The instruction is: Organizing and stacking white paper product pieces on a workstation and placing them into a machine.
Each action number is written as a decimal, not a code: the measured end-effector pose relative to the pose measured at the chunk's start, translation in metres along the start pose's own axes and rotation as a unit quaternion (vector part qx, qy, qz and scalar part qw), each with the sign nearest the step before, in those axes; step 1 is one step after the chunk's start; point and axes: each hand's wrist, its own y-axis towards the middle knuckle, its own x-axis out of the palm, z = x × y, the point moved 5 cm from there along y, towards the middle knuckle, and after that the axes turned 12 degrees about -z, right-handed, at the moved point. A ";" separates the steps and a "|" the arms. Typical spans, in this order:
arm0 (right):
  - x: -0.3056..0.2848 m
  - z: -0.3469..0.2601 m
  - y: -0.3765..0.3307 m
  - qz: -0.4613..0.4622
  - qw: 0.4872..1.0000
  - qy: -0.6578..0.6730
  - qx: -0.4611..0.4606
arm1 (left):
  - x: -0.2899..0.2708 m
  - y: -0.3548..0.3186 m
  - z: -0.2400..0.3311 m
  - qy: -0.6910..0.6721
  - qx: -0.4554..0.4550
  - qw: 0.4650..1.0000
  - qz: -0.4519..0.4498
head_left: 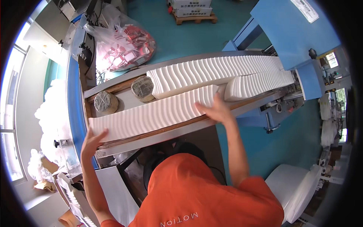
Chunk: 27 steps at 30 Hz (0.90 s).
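Note:
A long row of white, wavy-edged sheets [155, 112] lies along the near side of a metal-edged trough. My left hand [92, 143] is pressed against its left end, thumb over the near edge. At the other end, my right hand [217, 109] closes round the row, thumb on the near side and fingers reaching over to the far side. Between them the sheets are held together on edge. A second white row [215, 72] stands behind. To the right of my right hand, a shorter white row [257, 84] leans, with a small gap between.
Two round, tape-wrapped blocks [106, 102] sit in the trough's left part. A blue machine [295, 32] covers its right end. Behind stands a clear bag of red and white pieces [126, 47]. White boxes rest on a wooden pallet [194, 19] farther back.

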 end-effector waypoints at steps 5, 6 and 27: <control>0.021 0.020 0.004 0.010 0.983 0.151 -0.105 | 0.029 0.005 0.012 -0.042 0.030 0.998 0.030; 0.028 0.013 0.000 -0.055 0.965 0.246 -0.068 | 0.021 0.006 -0.001 -0.061 0.041 0.997 0.028; 0.583 -0.275 -0.238 -0.635 0.476 -0.261 -0.549 | 0.323 -0.429 -0.302 -0.560 -0.024 0.431 0.707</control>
